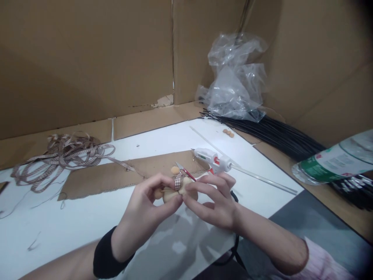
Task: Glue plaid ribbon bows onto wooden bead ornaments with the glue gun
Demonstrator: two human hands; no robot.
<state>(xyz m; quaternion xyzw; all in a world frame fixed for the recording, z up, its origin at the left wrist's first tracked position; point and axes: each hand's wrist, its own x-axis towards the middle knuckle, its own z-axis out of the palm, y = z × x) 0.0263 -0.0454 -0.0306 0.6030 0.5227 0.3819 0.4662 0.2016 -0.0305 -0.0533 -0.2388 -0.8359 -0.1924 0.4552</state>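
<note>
Tan piece [170,194]: a small rounded beige shape, held up off the counter [72,221], dead centre between both hands, just in front of the cardboard strip [110,175].
Checked band [178,181]: brown-and-white ribbon wrapped over the top of the tan piece.
Left hand [145,206]: fingers [159,179] curled in, thumb and forefinger pinched tight on the left side of the tan piece; black wristband [103,252] at the wrist.
Right hand [215,200]: fingertips closed on the right side of the tan piece, meeting the left thumb there; pink sleeve [320,264] on the forearm.
Just behind the hands: a small tan ball [175,170] and red-handled snips [186,173] on the cardboard strip, and the glue gun [214,160] lying beside them with a clear glue stick [262,178] out the back.
Far left: a loose heap of checked ribbon [58,155].
Back right: two small beads [229,133] on the counter, a crumpled plastic bag [236,85], a bundle of black rods [282,136], and a bottle [335,161] lying on its side.
</note>
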